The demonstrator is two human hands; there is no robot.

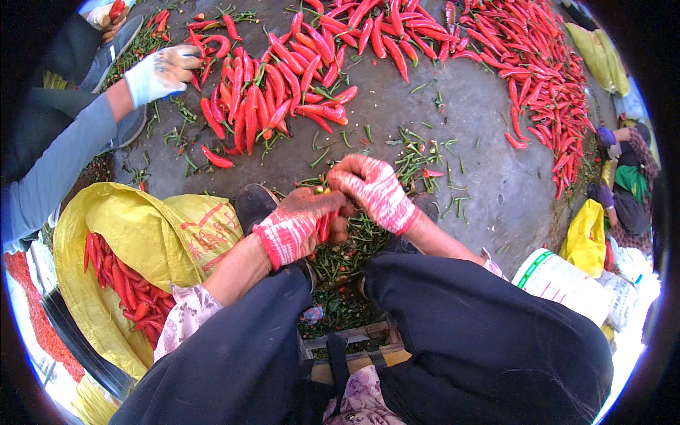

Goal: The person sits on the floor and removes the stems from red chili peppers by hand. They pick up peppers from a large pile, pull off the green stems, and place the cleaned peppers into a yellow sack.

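Note:
My left hand, in a soiled red-and-white knit glove, is closed around red chili peppers. Green stem ends poke out above its fingers. My right hand, gloved alike, meets it at the fingertips with curled fingers; whatever they pinch is hidden. Beneath both hands, between my shoes, lies a heap of plucked green stems. A loose pile of red chili peppers spreads over the dark ground ahead of me.
A yellow woven sack with chili peppers inside stands at my left. Another person's gloved hand reaches to the pile from the left. A larger chili heap extends along the right. A white bucket lies beside my right knee; another person sits beyond.

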